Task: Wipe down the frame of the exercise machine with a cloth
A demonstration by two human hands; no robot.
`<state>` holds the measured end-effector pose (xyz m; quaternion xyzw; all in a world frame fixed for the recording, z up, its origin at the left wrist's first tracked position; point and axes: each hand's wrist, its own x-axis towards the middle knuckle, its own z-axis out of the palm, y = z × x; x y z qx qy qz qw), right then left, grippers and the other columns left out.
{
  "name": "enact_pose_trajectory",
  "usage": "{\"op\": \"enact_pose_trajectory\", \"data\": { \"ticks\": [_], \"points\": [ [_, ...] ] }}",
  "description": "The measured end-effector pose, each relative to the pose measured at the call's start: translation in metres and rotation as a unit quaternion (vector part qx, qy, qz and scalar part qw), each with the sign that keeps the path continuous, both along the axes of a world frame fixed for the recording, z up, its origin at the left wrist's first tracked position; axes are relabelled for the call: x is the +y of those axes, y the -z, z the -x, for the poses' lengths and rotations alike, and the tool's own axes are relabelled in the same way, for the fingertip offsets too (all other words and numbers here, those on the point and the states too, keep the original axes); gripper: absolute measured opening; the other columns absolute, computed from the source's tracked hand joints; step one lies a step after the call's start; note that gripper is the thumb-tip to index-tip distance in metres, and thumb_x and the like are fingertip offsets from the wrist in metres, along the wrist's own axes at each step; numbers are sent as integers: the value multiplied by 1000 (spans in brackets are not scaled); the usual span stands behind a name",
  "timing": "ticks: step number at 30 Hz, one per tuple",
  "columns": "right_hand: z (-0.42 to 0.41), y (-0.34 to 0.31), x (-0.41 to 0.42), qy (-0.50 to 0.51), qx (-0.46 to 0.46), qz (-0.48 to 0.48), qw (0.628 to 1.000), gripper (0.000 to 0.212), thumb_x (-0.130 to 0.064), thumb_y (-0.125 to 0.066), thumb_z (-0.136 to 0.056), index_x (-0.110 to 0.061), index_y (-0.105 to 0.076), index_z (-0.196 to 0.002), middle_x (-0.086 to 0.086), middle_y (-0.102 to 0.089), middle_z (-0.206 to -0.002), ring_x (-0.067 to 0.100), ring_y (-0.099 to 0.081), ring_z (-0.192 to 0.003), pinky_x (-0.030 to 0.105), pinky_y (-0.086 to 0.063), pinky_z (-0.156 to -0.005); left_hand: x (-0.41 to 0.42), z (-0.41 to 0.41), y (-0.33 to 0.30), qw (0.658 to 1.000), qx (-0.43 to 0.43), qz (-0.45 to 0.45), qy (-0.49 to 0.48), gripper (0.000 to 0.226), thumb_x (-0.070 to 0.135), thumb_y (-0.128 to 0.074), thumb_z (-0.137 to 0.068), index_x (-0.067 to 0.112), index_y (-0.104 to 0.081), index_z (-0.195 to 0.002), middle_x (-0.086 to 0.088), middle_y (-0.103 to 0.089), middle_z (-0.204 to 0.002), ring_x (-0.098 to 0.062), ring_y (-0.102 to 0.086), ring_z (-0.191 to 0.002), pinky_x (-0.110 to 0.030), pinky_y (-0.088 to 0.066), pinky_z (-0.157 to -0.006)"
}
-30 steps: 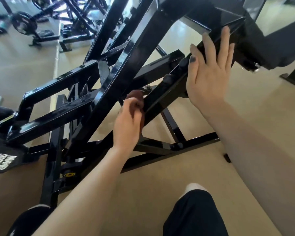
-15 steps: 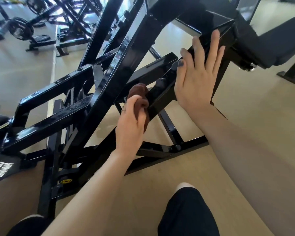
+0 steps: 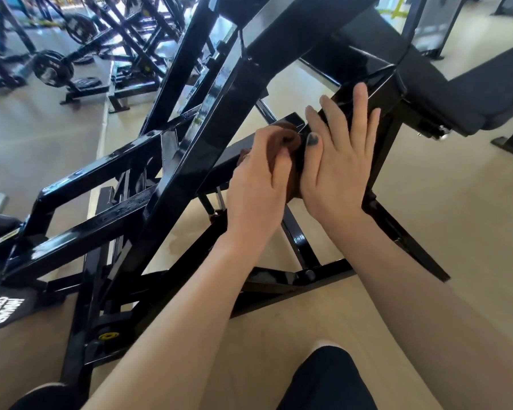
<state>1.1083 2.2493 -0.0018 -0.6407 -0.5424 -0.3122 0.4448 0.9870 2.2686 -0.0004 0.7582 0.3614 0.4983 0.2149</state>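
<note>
A black steel exercise machine frame with slanted bars fills the view's middle. My left hand grips a bunched brown cloth and holds it against a slanted bar near the frame's upper joint. My right hand lies flat with straight fingers on the same bar just right of the cloth, thumb touching the cloth. Most of the cloth is hidden inside my left fist and between the two hands.
A black padded bench sticks out at the upper right. More black machines with weight plates stand at the back left. A black pad with white lettering sits at the left edge. My knees are below, over beige floor.
My left hand has slid the cloth up the slanted bar to the right until it meets my right hand. The view has shifted closer to the frame.
</note>
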Motion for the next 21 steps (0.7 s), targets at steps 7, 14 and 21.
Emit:
{"op": "enact_pose_trajectory", "data": {
  "ticks": [7, 14, 21],
  "points": [
    [-30, -22, -16, -66, 54, -39, 996, 53, -24, -23, -107, -6, -57, -143, 8, -57, -147, 23, -43, -144, 44, -25, -124, -13, 5, 39, 971, 151, -168, -78, 37, 36, -52, -102, 28, -45, -137, -7, -58, -142, -25, -50, -139, -47, -34, -120],
    [-39, -21, -19, -72, 2, -7, 997, 52, -22, -24, -107, -3, -55, -145, 11, -53, -151, 27, -39, -147, 48, -20, -126, -24, -1, 48, 975, 127, -163, -87, 33, 40, -44, -108, 28, -44, -139, -9, -56, -147, -25, -44, -143, -48, -32, -121],
    [-51, -41, -17, -40, 41, 6, 998, 51, -21, -23, -109, -4, -44, -153, 11, -41, -160, 25, -29, -153, 42, -16, -128, -37, -27, 22, 993, 18, -63, -102, 31, 29, -50, -104, 28, -44, -134, -6, -66, -133, -30, -60, -128, -57, -48, -106]
  ]
}}
